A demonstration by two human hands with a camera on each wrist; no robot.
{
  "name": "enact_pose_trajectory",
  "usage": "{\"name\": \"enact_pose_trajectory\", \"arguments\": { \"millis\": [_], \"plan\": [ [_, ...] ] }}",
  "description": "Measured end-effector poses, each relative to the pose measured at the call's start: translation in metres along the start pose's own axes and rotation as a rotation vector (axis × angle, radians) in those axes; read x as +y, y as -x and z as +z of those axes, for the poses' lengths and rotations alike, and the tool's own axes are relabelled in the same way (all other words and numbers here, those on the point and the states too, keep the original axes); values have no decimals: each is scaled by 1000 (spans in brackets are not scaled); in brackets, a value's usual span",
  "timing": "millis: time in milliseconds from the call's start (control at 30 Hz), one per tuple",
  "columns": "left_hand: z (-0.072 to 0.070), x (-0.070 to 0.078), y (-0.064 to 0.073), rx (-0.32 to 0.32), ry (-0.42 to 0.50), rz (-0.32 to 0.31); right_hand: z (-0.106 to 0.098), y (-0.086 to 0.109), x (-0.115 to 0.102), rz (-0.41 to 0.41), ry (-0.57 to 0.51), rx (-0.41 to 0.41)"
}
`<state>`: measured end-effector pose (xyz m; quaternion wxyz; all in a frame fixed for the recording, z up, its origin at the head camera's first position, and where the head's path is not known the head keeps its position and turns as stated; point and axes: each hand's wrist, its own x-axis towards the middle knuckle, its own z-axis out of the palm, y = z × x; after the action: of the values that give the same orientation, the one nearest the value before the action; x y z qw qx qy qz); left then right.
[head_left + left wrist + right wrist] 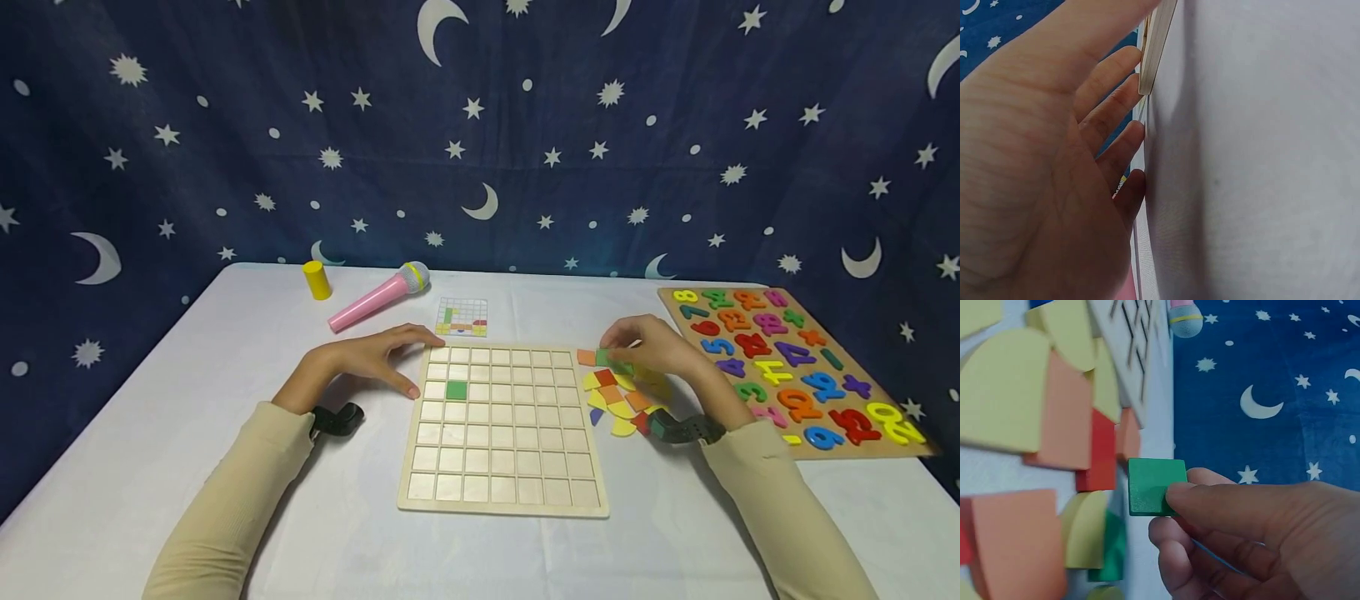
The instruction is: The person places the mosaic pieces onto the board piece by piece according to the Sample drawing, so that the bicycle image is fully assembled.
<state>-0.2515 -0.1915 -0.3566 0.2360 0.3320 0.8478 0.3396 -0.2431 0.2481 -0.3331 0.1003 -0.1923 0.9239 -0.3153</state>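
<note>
A wooden grid board [495, 433] lies flat on the white table, one green square tile [456, 390] set in a cell at its upper left. My left hand [367, 358] rests at the board's upper left edge, fingers spread and relaxed; in the left wrist view its fingertips reach the board's corner. Beyond the board's right side, my right hand [652, 343] pinches a green square tile [1150, 487] between thumb and fingers, over the pile. That pile holds loose yellow, orange, red, green and blue pieces, among them a yellow half-round piece [623, 427].
A pattern card [462, 317] lies behind the board. Left of it are a pink toy microphone [375, 300] and a yellow cylinder [317, 281]. On the right lies a number puzzle board [817, 446] with colourful digits. A dark starry cloth [525, 133] hangs behind the table.
</note>
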Motion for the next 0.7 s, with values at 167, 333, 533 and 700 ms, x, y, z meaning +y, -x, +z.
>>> {"name": "enact_pose_trajectory", "arguments": {
  "millis": [167, 333, 533, 700],
  "plan": [
    [0, 0, 1, 6, 3, -6, -4, 0, -5, -10, 0, 22],
    [0, -2, 2, 12, -1, -13, -1, 0, -15, -22, -21, 24],
    [1, -1, 1, 10, -7, -20, 7, -1, -23, -35, -52, 25],
    [0, -1, 0, 6, -14, -8, 13, -3, -28, -28, -57, 25]
  ]
}}
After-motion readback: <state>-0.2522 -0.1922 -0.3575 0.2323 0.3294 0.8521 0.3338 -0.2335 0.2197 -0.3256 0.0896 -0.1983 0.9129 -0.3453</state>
